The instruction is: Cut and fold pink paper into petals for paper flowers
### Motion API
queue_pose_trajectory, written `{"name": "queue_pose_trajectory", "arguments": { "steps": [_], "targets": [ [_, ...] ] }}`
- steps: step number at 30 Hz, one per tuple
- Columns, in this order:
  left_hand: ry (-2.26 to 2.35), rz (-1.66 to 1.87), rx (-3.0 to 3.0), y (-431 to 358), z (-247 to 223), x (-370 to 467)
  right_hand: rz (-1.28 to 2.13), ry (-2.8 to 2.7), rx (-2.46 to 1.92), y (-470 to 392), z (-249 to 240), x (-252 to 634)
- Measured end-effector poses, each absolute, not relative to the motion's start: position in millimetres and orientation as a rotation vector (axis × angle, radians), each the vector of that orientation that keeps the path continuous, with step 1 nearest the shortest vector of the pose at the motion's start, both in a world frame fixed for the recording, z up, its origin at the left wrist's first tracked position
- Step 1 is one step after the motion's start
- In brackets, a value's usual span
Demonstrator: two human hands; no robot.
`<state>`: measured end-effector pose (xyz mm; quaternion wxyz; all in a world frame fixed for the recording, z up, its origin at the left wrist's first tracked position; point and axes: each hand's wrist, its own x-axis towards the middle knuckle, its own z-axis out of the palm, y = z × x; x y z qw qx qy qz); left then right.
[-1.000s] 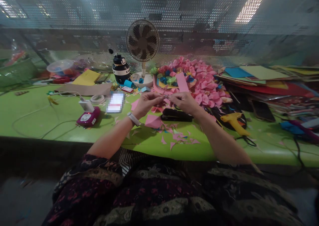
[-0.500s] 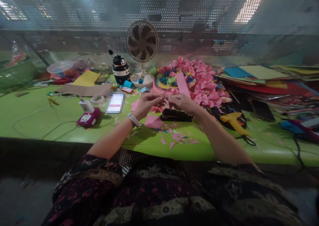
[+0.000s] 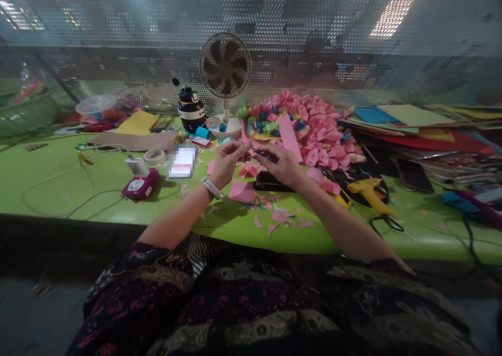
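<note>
My left hand (image 3: 230, 160), with a white watch band at the wrist, is pinched on a small pink paper piece (image 3: 251, 148) whose shape is partly hidden. Close to its right, my right hand (image 3: 283, 165) has curled fingers around something small and dark that I cannot make out. Beneath the right hand lies a black stapler (image 3: 270, 181). A pink paper square (image 3: 241, 191) rests beside the stapler, with pink scraps (image 3: 280, 216) nearer the table edge. Behind the hands are a pink paper strip (image 3: 289, 136) and a large heap of folded pink paper pieces (image 3: 317, 128).
A fan (image 3: 225, 66) and black bottle (image 3: 191, 110) stand behind. At the left are a lit phone (image 3: 182, 161) and purple adapter (image 3: 140, 185) with cables. Rightward lie a yellow glue gun (image 3: 371, 193), a dark phone (image 3: 414, 174) and stacked coloured paper (image 3: 415, 114).
My hands have moved slightly apart. The right hand has turned, its fingers now curled toward the palm, and pink and yellow pieces beside its forearm show more.
</note>
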<state>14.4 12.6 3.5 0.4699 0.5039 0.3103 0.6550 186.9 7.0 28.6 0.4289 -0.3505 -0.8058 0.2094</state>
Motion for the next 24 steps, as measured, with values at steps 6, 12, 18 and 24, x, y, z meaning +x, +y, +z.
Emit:
{"name": "queue_pose_trajectory", "arguments": {
  "steps": [6, 12, 18, 24],
  "targets": [
    [0.677, 1.588, 1.259, 13, 2, 15, 0.613, -2.115, -0.89, 14, 27, 194],
    [0.645, 1.51, 1.215, 15, 2, 15, 0.777, -2.157, -0.853, 18, 27, 198],
    [0.702, 1.626, 1.199, 12, 5, 17, 0.507, -2.038, -0.806, 11, 20, 186],
    [0.673, 1.626, 1.231, 13, 4, 17, 0.744, -1.973, -0.816, 19, 14, 188]
  ]
}}
